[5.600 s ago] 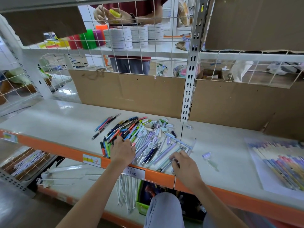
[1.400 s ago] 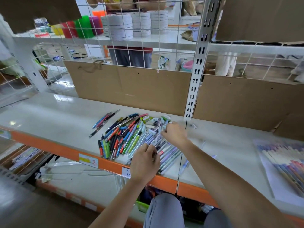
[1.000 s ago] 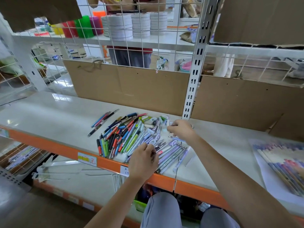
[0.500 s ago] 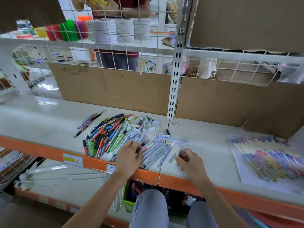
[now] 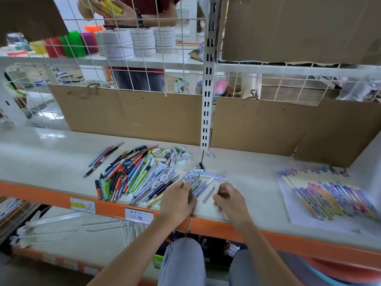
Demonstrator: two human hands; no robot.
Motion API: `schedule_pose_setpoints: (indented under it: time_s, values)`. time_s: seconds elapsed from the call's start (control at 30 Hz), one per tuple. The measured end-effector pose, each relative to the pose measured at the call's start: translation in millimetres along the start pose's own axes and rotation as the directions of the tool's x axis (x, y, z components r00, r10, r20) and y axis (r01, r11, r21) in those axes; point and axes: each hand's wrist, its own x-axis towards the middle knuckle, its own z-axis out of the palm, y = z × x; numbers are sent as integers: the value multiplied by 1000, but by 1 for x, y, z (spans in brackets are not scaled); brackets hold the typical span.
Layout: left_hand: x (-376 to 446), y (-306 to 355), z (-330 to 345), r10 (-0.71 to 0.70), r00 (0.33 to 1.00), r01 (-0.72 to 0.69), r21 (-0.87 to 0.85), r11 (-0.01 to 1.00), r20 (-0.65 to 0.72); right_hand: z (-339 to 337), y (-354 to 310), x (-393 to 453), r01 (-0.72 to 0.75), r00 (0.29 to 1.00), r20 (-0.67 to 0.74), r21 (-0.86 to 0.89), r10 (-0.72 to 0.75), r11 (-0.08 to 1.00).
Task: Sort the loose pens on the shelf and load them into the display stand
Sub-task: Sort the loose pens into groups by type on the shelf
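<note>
dozens of loose pens (image 5: 132, 174) lie in a heap on the white shelf (image 5: 45, 157), near its orange front edge, with a smaller row of pale purple pens (image 5: 198, 183) at the heap's right side. a printed sheet of pens (image 5: 329, 195) lies flat farther right, well apart from the heap. no display stand is in view.

the pens look light, stiff and smooth, so they likely roll and slip easily; taking each around the middle of the barrel, or gathering several side by side, seems safest.

the left hand (image 5: 178, 200) rests at the near edge of the heap, fingers curled down onto the purple pens; whether it actually grips any cannot be told from here. the right hand (image 5: 229, 198) sits just beside it, fingers (image 5: 218, 189) bent inward and pinching a thin white pen (image 5: 210, 190) near its upper end.

sorting appears to be at an early stage, with most pens mixed together.
</note>
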Motion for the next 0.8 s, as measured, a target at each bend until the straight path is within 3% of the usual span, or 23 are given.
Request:
schedule_pose_setpoints:
  time_s: [0.27, 0.37, 0.5, 0.8]
  values:
    - [-7, -6, -6, 52, 998, -58, 175, 983, 40, -4, -3, -3, -29, 1000, 10, 88, 28, 996]
    - [-11, -16, -7, 23, 1000, -23, -16, 1000, -17, -9, -8, -3, -13, 1000, 8, 142, 12, 990]
    - [-17, -24, -11, -31, 998, 17, -264, 964, -48, -19, -21, -1, -9, 998, -47, 485, 37, 874]
    - [-18, -23, -14, -7, 995, -26, -337, 941, -96, -26, -34, -4, -24, 1000, 21, 569, 15, 822]
